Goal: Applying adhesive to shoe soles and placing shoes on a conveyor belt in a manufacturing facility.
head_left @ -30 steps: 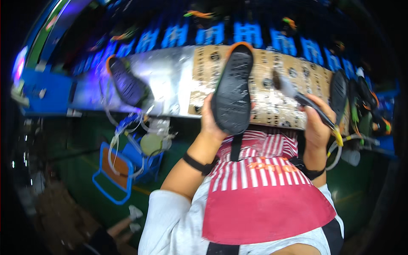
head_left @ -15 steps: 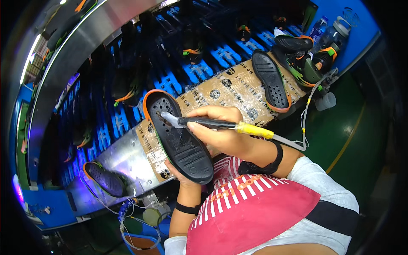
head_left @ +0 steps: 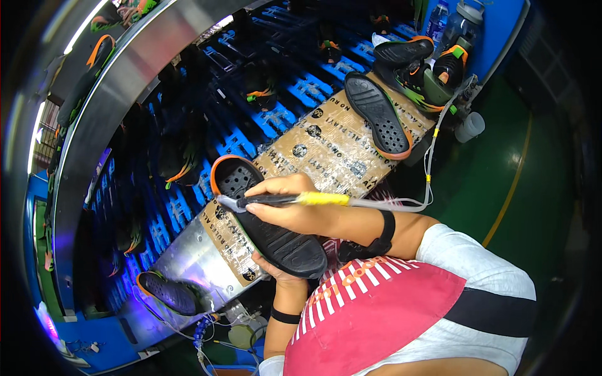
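A black shoe sole (head_left: 285,241) with an orange rim at its far end is tilted in front of me, its inner face up. My left hand (head_left: 276,269) grips it from below, near the close end; most of the fingers are hidden beneath it. In my right hand (head_left: 288,216) is a brush (head_left: 323,198) with a black handle, a yellow wrapped section and a pale tube trailing from its end. The whitish bristles touch the left edge of the sole, just below its holed area. My right fingers pinch the handle close to the bristles.
Behind the sole runs a ledge covered in printed cardboard (head_left: 326,147), bearing another sole (head_left: 376,113). Shoes (head_left: 433,84) and bottles (head_left: 464,25) stand at the far right. Blue conveyor slats (head_left: 276,119) carry shoes under a metal hood (head_left: 125,69). One more sole (head_left: 166,292) lies left.
The brush has moved from the holed inner face to the sole's left edge, with my right hand shifting left. The whole view has turned slightly.
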Action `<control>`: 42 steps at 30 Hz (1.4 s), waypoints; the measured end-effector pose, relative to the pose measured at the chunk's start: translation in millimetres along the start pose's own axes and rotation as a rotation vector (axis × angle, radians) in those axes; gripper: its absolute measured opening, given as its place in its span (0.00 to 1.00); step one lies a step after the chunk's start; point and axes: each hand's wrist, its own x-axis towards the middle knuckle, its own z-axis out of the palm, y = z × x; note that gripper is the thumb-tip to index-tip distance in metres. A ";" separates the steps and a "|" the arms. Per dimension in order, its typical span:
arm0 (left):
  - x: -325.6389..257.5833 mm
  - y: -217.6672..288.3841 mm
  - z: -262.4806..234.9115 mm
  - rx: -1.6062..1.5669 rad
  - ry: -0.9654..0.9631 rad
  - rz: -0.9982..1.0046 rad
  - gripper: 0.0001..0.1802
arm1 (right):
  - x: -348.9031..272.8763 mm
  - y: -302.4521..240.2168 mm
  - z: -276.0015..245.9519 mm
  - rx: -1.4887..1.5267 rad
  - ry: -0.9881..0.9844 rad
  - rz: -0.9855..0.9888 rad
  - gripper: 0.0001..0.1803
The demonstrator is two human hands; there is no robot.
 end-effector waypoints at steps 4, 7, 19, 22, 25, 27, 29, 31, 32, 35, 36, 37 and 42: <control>-2.0 2.9 -1.9 0.005 0.003 0.042 0.46 | 0.8 -14.3 -7.0 0.100 0.124 0.053 0.09; -1.3 0.9 4.4 0.047 0.018 0.014 0.47 | -0.6 -9.1 -3.6 -0.087 0.090 -0.045 0.09; -2.8 4.2 26.3 0.086 -0.031 0.006 0.46 | 1.2 -5.9 -7.2 -0.331 0.072 -0.319 0.11; -1.5 -2.8 63.4 0.296 0.148 0.242 0.42 | -10.1 1.9 4.7 -0.460 -0.053 -0.433 0.13; 2.8 6.7 28.0 0.314 -0.097 0.195 0.41 | -14.7 -5.4 6.1 -0.254 -0.225 -0.418 0.12; 7.3 13.9 19.2 0.045 -0.073 0.098 0.45 | -13.9 -15.0 0.5 -0.130 -0.181 -0.335 0.12; 8.3 17.6 27.5 0.123 -0.077 0.158 0.48 | -12.8 -13.2 -1.7 -0.068 -0.069 -0.269 0.12; 9.4 17.3 31.9 -0.107 -0.097 0.045 0.49 | -18.1 -3.6 1.4 -0.193 -0.099 -0.253 0.11; 5.7 19.2 38.4 0.195 0.162 0.061 0.49 | -23.7 -2.5 3.9 -0.216 -0.182 -0.186 0.11; 21.9 16.6 46.2 -0.043 -0.191 0.131 0.49 | -32.8 -1.2 7.7 -0.004 -0.374 -0.130 0.12; 25.4 22.9 40.4 -0.078 -0.170 0.136 0.48 | -29.8 -7.5 2.8 0.143 -0.434 -0.040 0.12; 27.3 25.5 46.4 -0.078 -0.158 0.139 0.48 | -25.4 -12.4 -1.5 0.184 -0.408 -0.092 0.11; 36.3 39.1 42.2 -0.257 -0.302 0.104 0.45 | -36.1 1.1 4.8 0.059 -0.299 -0.168 0.13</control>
